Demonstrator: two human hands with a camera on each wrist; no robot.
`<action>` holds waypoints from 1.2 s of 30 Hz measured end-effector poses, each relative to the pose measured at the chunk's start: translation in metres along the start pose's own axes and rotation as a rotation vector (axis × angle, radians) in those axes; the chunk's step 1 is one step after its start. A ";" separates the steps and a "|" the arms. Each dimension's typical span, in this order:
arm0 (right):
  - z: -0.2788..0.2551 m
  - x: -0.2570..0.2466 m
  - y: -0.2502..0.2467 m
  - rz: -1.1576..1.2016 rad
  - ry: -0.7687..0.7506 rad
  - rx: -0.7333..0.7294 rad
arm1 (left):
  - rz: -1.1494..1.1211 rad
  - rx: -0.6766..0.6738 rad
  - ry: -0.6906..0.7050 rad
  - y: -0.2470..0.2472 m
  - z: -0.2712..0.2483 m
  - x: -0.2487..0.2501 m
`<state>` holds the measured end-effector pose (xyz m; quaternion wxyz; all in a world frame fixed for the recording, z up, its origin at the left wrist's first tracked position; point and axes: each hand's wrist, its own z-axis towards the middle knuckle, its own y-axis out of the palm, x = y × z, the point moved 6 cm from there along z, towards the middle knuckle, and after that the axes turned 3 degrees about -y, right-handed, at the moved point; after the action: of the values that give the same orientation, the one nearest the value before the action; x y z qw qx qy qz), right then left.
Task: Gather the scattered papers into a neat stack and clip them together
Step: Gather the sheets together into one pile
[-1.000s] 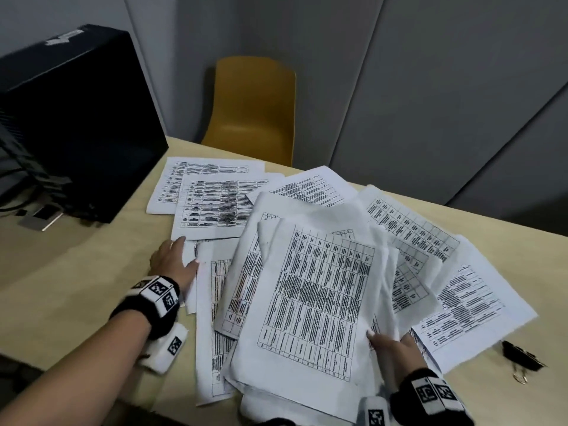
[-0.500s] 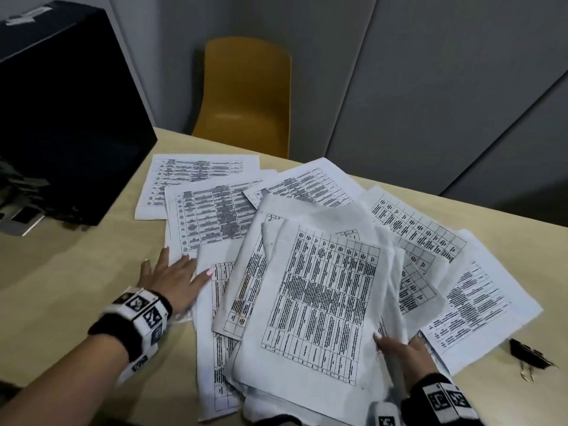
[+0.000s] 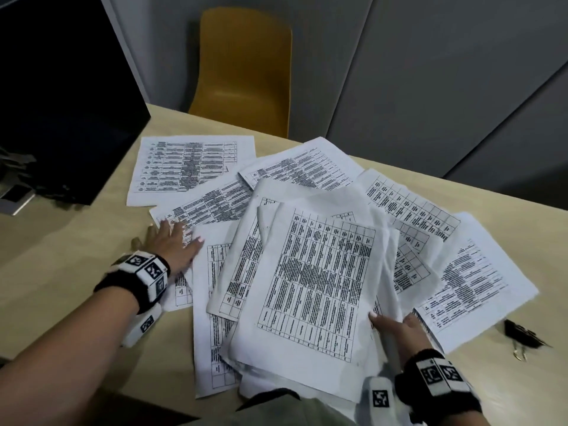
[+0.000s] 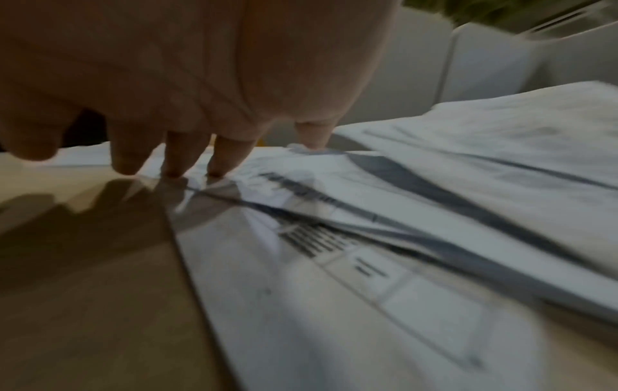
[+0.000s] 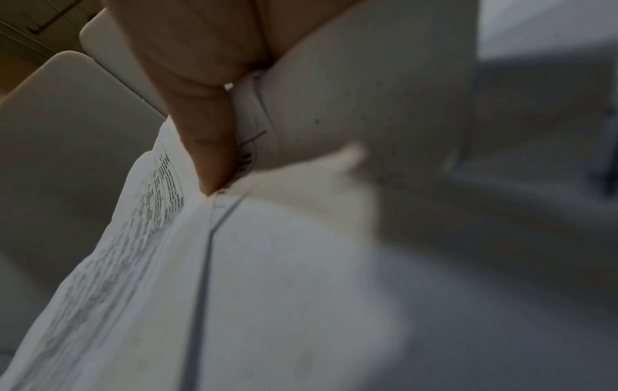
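Several printed sheets with tables lie fanned over the wooden table (image 3: pixel 61 272). My right hand (image 3: pixel 396 329) pinches the right edge of a gathered bundle of papers (image 3: pixel 319 287) and holds it slightly lifted near the front edge; in the right wrist view the thumb (image 5: pixel 207 148) presses on the bundle (image 5: pixel 234 291). My left hand (image 3: pixel 172 244) lies flat with spread fingers on a loose sheet (image 3: pixel 212 204) at the left; in the left wrist view its fingertips (image 4: pixel 174 169) press that paper (image 4: pixel 301 190). A black binder clip (image 3: pixel 522 335) lies on the table at the right.
A dark box-shaped device (image 3: pixel 61 96) stands at the back left of the table. A yellow chair (image 3: pixel 246 72) stands behind the far edge against grey wall panels. One sheet (image 3: pixel 190 167) lies apart at the back left.
My left hand has slid forward and to the right onto the loose sheets and flattened, dragging them toward the pile. The right hand keeps its grip on the bundle.
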<state>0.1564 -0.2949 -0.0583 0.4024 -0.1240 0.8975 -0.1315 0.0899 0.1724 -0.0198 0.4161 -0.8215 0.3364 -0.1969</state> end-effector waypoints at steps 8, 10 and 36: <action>0.000 0.001 0.001 -0.003 -0.002 -0.003 | -0.076 0.325 0.054 -0.005 -0.049 0.006; 0.000 0.000 0.001 -0.008 -0.009 -0.010 | -0.334 0.381 0.001 -0.015 -0.030 -0.007; 0.000 -0.010 0.002 -0.082 -0.118 -0.051 | -0.305 0.240 -0.170 -0.032 0.040 -0.017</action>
<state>0.1623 -0.2895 -0.0522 0.4455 -0.1783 0.8695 -0.1172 0.1142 0.2200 -0.0175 0.5031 -0.8211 0.1459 -0.2265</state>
